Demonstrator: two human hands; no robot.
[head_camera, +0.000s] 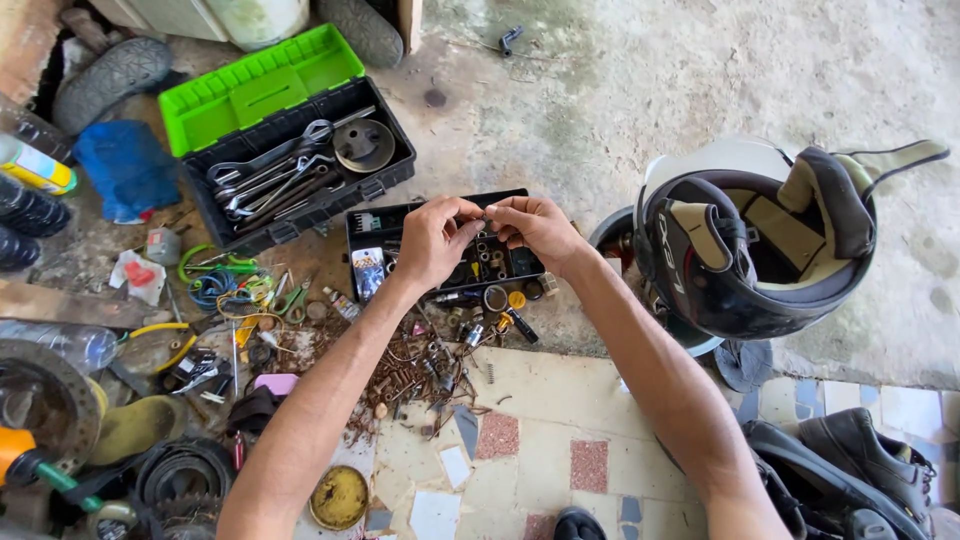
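— What's in play?
— A tiny metal part (483, 214), pinched between both hands above the small black parts tray (365, 222) on the floor (640, 80).
— The fingers?
— Left hand (432, 240) and right hand (535, 226) both clenched on it, fingertips meeting.
— Around them?
— Open green-lidded toolbox (262, 85) of wrenches behind-left, helmet (750, 240) right, rusty screws (400, 375) in front.

Bright, even daylight with soft, short shadows; focus is sharp centrally, while edges bend, perhaps from 1 wide lens.
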